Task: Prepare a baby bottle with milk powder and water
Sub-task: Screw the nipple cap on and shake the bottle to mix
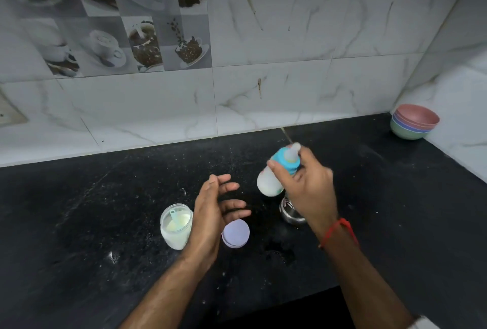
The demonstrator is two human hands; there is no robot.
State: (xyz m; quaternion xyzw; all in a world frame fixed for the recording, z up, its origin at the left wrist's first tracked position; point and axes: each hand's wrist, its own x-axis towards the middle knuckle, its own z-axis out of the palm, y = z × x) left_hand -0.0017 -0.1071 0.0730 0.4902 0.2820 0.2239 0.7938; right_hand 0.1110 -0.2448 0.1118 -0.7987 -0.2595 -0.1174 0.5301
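My right hand (308, 186) grips a baby bottle (271, 181) around its blue collar and holds it tilted above the black counter; its body looks milky white and slightly blurred. The nipple points up and to the right. My left hand (216, 210) hovers with fingers straight and spread, holding nothing, just left of the bottle. An uncovered clear jar of milk powder (175, 227) with a small scoop inside stands left of that hand. The jar's lilac lid (235, 233) lies flat on the counter below my left fingers.
A small steel cup (290, 211) stands on the counter (105, 210) under my right wrist. Stacked coloured bowls (415, 121) sit in the far right corner by the tiled wall. White powder specks and a wet patch mark the counter.
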